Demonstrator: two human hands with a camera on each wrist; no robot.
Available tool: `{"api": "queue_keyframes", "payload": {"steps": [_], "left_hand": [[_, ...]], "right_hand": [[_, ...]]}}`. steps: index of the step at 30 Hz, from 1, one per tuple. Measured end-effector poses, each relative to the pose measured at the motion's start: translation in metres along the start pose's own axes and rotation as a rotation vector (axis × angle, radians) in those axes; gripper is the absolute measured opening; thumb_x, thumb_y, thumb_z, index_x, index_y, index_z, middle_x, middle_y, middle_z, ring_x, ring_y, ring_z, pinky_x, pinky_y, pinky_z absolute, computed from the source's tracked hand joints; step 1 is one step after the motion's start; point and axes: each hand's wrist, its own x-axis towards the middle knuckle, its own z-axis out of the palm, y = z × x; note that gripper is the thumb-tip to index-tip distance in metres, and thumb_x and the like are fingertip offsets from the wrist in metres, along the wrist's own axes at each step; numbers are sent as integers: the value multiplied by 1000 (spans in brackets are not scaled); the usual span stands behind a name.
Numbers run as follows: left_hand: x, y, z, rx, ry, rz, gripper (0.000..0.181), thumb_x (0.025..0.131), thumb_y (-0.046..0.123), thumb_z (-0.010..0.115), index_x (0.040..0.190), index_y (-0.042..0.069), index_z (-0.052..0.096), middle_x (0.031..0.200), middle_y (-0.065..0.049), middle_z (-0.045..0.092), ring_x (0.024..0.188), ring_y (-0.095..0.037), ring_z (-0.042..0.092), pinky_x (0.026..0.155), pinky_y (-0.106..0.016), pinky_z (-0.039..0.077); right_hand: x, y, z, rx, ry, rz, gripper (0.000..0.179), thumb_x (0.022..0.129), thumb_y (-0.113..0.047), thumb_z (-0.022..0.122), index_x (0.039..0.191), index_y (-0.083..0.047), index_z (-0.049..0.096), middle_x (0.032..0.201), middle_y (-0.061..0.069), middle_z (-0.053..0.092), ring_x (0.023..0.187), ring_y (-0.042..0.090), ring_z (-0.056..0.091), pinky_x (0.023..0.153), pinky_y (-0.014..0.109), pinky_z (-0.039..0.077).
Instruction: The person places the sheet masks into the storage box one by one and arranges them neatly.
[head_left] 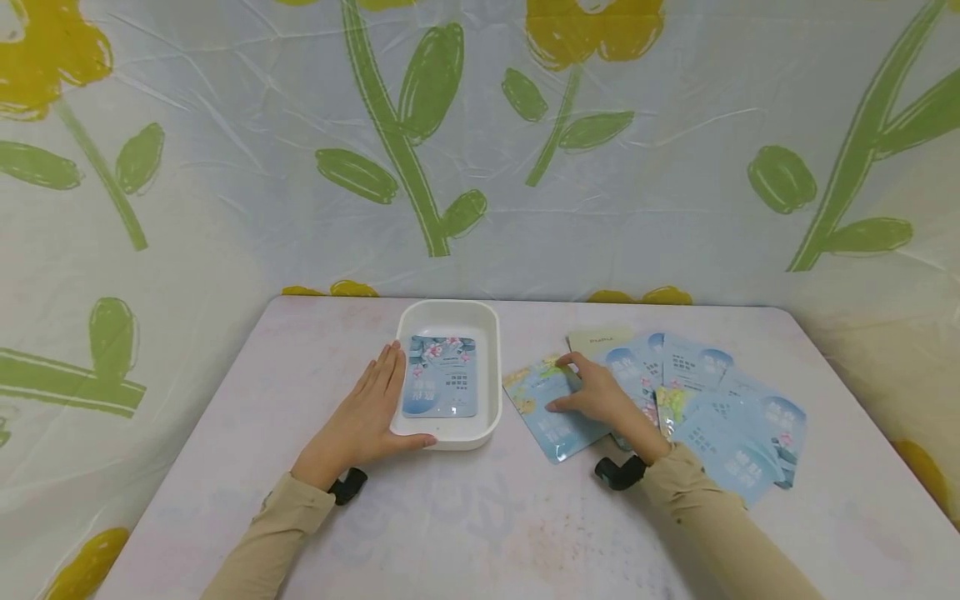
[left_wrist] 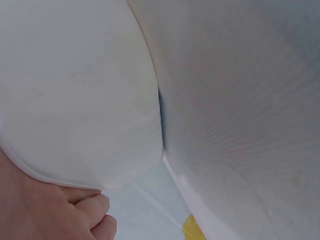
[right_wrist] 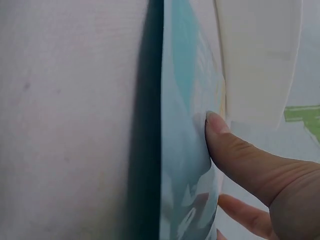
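Observation:
A white tray (head_left: 489, 367) holds a blue flower-printed sachet (head_left: 441, 377), the flat kind that sheet masks come in. My left hand (head_left: 365, 408) lies along the tray's left side, fingers straight at the rim and thumb stretched along the near edge; in the left wrist view, fingers (left_wrist: 92, 210) show beside the tray wall. Over a blue sachet with yellow flowers (head_left: 551, 425), right of the tray, is my right hand (head_left: 600, 396). Its thumb (right_wrist: 240, 155) rests on the sachet's face, with the index fingertip touching farther back and a gap between them.
Several more blue sachets (head_left: 738, 442) lie fanned and overlapping at the right, partly under my right forearm. A pale yellow-green packet (head_left: 596, 338) sticks out behind them. A flower-printed cloth (head_left: 637, 192) rises behind the table (head_left: 480, 525).

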Motion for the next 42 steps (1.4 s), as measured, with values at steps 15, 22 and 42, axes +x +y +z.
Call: {"api": "queue_keyframes", "payload": {"steps": [15, 22, 42], "left_hand": [[0, 3, -1, 4, -13, -7, 133, 74, 92, 42, 157, -2, -2, 165, -15, -9, 152, -26, -7, 123, -44, 6], [1, 3, -1, 11, -13, -5, 133, 74, 92, 42, 157, -2, -3, 165, -16, -9, 152, -26, -8, 123, -44, 5], [1, 1, -1, -5, -22, -11, 133, 74, 92, 43, 157, -1, -3, 165, -14, -11, 152, -25, -9, 123, -44, 5]], "right_hand": [[1, 6, 1, 53, 18, 9, 53, 81, -18, 84, 127, -8, 61, 143, 30, 47, 129, 50, 44, 102, 60, 42], [0, 7, -1, 87, 35, 6, 44, 82, -15, 82, 123, -8, 66, 139, 30, 51, 127, 48, 47, 104, 60, 41], [-1, 12, -12, 362, 9, 63, 46, 87, -7, 74, 132, -4, 64, 148, 24, 44, 139, 41, 33, 114, 56, 28]]}}
